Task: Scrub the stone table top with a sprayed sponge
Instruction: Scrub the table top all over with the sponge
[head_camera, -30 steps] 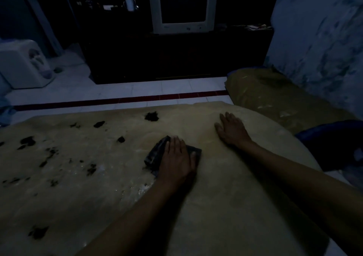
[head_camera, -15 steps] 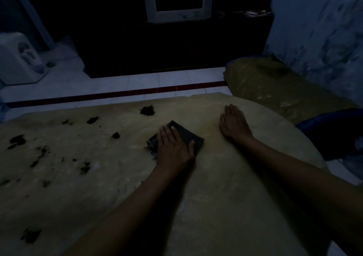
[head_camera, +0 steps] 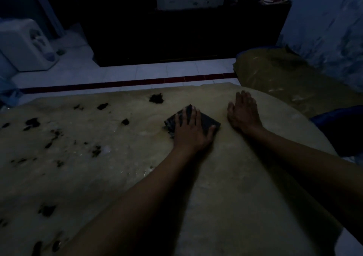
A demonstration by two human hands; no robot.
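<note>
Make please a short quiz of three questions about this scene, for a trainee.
1. True or false: the left hand presses flat on the sponge.
2. The right hand rests on: A) the sponge, B) the table top, C) the floor?
3. On which side of the sponge do most dark spots lie?

Key: 1 true; 2 B; 3 the person's left.

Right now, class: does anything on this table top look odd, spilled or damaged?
Yes. Dark ragged blotches are scattered over the table top's left half, with none showing on the right. Whether they are dirt or chips is too dim to tell. The left hand presses the sponge flat; the right hand rests alongside.
</note>
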